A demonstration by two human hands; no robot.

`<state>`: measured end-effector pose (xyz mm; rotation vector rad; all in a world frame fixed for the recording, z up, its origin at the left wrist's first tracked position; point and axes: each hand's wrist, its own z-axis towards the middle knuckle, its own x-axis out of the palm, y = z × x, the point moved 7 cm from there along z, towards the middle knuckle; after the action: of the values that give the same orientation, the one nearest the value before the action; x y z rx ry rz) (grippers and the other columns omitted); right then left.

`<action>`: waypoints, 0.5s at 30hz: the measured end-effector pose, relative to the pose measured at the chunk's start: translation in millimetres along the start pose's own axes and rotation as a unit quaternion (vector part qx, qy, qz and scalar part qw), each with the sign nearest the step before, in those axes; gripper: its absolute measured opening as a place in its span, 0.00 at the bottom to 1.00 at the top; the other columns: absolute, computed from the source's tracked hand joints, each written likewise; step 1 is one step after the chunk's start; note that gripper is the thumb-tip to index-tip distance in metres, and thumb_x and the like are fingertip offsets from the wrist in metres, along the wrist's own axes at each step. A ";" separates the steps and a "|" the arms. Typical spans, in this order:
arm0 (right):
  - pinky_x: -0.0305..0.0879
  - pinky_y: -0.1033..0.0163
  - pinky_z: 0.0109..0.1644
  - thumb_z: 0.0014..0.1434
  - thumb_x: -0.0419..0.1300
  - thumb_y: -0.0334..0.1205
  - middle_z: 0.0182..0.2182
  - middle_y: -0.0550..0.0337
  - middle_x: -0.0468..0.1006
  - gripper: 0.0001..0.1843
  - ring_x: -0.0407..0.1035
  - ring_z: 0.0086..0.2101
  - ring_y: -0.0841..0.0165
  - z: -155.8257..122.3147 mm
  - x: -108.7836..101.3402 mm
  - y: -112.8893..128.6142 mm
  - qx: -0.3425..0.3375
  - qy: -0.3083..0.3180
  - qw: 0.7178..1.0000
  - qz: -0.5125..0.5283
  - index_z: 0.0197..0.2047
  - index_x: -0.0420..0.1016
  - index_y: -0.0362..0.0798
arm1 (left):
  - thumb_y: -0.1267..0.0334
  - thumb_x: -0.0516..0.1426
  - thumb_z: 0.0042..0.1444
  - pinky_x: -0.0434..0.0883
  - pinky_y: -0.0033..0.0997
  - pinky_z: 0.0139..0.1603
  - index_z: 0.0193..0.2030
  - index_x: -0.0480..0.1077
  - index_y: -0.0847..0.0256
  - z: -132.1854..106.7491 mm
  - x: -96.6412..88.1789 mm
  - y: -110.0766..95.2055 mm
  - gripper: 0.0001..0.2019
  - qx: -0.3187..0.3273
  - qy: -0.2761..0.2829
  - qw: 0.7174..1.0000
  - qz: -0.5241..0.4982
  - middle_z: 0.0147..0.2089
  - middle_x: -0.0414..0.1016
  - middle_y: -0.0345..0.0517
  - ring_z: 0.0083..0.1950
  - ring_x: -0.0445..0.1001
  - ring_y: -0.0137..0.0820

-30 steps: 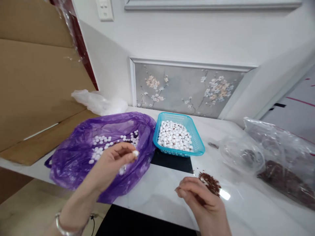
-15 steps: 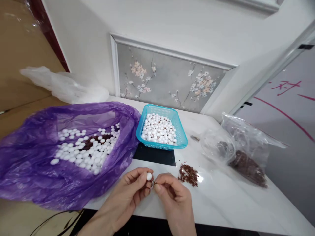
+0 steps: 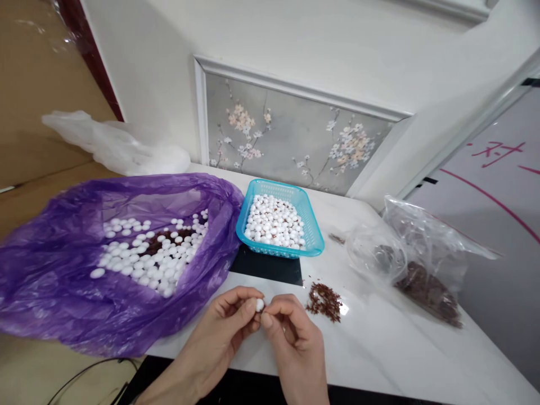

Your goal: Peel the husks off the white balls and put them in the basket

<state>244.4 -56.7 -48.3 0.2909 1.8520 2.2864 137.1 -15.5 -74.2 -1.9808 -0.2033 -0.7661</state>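
Between the thumb and fingers of my left hand (image 3: 230, 318) is a small white ball (image 3: 259, 305). My right hand (image 3: 297, 332) is pinched closed, its fingertips right beside the ball; whatever it holds is too small to make out. Just right of my right hand lies a loose pile of reddish-brown flakes (image 3: 324, 302). Beyond my hands stands a blue plastic basket (image 3: 314, 239) of similar white balls (image 3: 274, 222), with brown bits among them. A purple plastic bag (image 3: 54, 236) lies open on the left, holding many white balls (image 3: 162, 270) around a dark brown heap.
Clear plastic bags with brown material (image 3: 430, 292) lie on the right of the white table (image 3: 392, 349). A dark flat piece (image 3: 266, 266) is under the basket's front. A crumpled white bag (image 3: 122, 149) sits behind the purple one. A flowered wall panel (image 3: 291, 129) rises behind.
My right fingertips have come up closer to the ball in my left hand. The ball has shifted slightly in the left fingers. The whole view has moved a little.
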 end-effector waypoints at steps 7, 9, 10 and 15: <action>0.64 0.64 0.38 0.59 0.58 0.37 0.30 0.62 0.69 0.05 0.67 0.33 0.68 -1.9 0.0 -1.6 -0.001 -0.014 1.000 -0.013 0.31 0.71 0.50 | 0.63 0.67 0.44 0.69 0.22 0.39 0.30 0.78 0.61 1.2 -3.7 -0.3 0.07 0.017 -0.014 1.000 0.019 0.30 0.74 0.39 0.33 0.69 0.24; 0.64 0.64 0.38 0.59 0.59 0.37 0.30 0.62 0.69 0.05 0.67 0.33 0.68 -1.3 0.4 -2.8 0.005 -0.016 1.000 -0.010 0.31 0.71 0.49 | 0.63 0.67 0.44 0.69 0.22 0.40 0.30 0.78 0.61 1.6 -3.7 -0.6 0.07 0.017 -0.010 1.000 0.023 0.30 0.75 0.40 0.34 0.70 0.25; 0.64 0.64 0.38 0.59 0.59 0.38 0.29 0.62 0.69 0.06 0.66 0.33 0.68 -0.8 0.8 -3.5 0.011 -0.017 1.000 -0.006 0.30 0.71 0.49 | 0.63 0.67 0.44 0.70 0.23 0.40 0.30 0.78 0.61 1.6 -3.9 -1.1 0.07 0.019 -0.011 0.999 0.024 0.31 0.75 0.40 0.35 0.70 0.26; 0.64 0.65 0.37 0.58 0.60 0.40 0.29 0.64 0.69 0.05 0.65 0.32 0.69 0.9 1.2 -9.7 0.058 -0.032 0.997 0.028 0.32 0.70 0.50 | 0.63 0.67 0.44 0.69 0.25 0.44 0.30 0.78 0.61 -0.4 -2.9 -1.8 0.06 0.024 -0.007 0.999 0.028 0.33 0.77 0.41 0.38 0.71 0.28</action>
<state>243.7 -53.5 -57.6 0.4326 1.9727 2.1816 133.8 -14.4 -74.5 -1.9401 -0.1726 -0.7049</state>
